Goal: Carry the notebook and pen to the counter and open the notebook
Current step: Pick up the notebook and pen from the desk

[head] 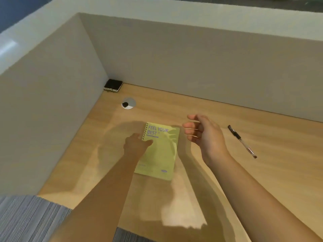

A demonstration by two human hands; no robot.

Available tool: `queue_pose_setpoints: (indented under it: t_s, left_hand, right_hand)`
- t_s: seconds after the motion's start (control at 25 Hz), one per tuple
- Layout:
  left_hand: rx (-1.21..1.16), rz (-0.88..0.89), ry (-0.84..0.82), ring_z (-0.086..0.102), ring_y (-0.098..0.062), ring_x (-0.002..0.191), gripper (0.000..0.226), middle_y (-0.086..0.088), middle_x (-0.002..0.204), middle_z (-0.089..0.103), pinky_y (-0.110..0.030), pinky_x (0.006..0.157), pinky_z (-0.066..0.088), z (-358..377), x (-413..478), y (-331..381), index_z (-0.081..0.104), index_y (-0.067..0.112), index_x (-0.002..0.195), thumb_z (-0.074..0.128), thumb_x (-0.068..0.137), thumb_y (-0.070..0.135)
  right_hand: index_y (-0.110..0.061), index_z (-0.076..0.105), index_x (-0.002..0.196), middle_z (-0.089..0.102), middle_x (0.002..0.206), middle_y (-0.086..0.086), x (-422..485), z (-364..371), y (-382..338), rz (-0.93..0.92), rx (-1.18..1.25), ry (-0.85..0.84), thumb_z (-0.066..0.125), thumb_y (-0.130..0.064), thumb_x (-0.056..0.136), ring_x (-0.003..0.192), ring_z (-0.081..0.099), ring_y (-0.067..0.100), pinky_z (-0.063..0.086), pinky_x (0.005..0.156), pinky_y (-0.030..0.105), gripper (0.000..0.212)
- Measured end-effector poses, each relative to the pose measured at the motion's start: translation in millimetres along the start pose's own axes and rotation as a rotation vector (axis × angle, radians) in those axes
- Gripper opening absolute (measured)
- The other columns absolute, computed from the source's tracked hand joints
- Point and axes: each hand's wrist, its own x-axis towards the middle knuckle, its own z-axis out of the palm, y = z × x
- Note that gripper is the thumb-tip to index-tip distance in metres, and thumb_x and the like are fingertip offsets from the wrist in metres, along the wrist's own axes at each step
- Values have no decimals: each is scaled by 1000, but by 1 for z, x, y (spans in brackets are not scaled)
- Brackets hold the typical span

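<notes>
A yellow-green spiral notebook (pixel 161 151) with "FEEL YOUR BEST" on its cover lies closed and flat on the wooden counter (pixel 218 172). My left hand (pixel 136 144) rests on its left edge by the spiral, thumb on the cover and the other fingers hidden behind the hand. My right hand (pixel 202 131) hovers just right of the notebook's top corner, fingers apart and curled, holding nothing. A clear pen (pixel 242 141) with a black cap lies on the counter to the right of my right hand, apart from it.
White partition walls (pixel 192 58) enclose the counter at the left and back. A small black device (pixel 113 85) sits in the back-left corner. A round cable grommet (pixel 128 103) lies near it. Striped grey carpet (pixel 26 219) shows below the counter's front edge.
</notes>
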Motion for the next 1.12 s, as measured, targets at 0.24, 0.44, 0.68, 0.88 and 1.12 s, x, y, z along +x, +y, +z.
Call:
queue_pose_setpoints:
  t_s: [0.24, 0.44, 0.68, 0.88, 1.12]
  left_hand:
    - [204, -45, 96, 52, -37, 116, 74, -18, 126, 49, -40, 94, 43, 25, 18, -14, 50, 4, 123, 78, 64, 39]
    - [117, -66, -21, 58, -35, 113, 68, -17, 120, 60, -37, 88, 45, 26, 15, -11, 45, 1, 118, 80, 67, 30]
    - [-519, 137, -372, 66, -26, 96, 49, -9, 111, 67, -34, 73, 55, 17, -12, 38, 50, 14, 118, 75, 76, 11]
    - [-753, 231, -544, 73, -14, 78, 14, 2, 87, 78, -28, 69, 58, 39, -39, 109, 69, 16, 97, 61, 87, 11]
    - [-776, 223, -608, 74, -17, 86, 57, -7, 104, 76, -28, 69, 59, 77, -22, 122, 66, 9, 112, 81, 59, 27]
  right_hand:
    - [-15, 63, 86, 61, 69, 5, 26, 3, 29, 60, -17, 67, 38, -23, 97, 56, 52, 15, 40, 56, 26, 29]
    - [-16, 63, 83, 62, 68, 5, 33, 4, 38, 91, -30, 36, 38, -23, 97, 55, 53, 15, 41, 57, 27, 30]
    - [-14, 63, 86, 62, 69, 5, 39, -33, 16, 47, 40, 121, 39, -20, 95, 56, 53, 16, 41, 55, 25, 26]
    - [-9, 64, 90, 62, 69, 5, 54, -95, -10, -94, 106, 288, 44, -12, 92, 59, 55, 16, 46, 52, 22, 20]
    - [-18, 67, 98, 66, 94, 0, 118, -188, 27, -106, -355, 659, 52, -11, 84, 98, 64, 25, 45, 80, 28, 21]
